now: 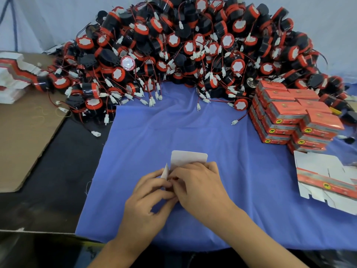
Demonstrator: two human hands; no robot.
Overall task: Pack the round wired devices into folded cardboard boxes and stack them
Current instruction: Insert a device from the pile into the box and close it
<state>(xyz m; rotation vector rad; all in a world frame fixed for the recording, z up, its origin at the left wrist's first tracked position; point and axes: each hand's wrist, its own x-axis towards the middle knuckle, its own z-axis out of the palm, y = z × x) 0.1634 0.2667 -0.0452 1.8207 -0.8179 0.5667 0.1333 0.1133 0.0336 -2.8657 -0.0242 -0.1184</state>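
We pinch a half-folded box [189, 158] between left hand [148, 198] and right hand [199, 183]; contents hidden. Closed boxes [289, 115] stacked right.

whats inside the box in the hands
White flaps of the box show above the left hand and right hand gripping it. They cover its inside; no contents can be seen.

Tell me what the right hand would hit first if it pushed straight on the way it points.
The right hand points forward and leftward, fingers on the half-folded box; pushing on, it would likely meet the left hand first, though depth is unclear.
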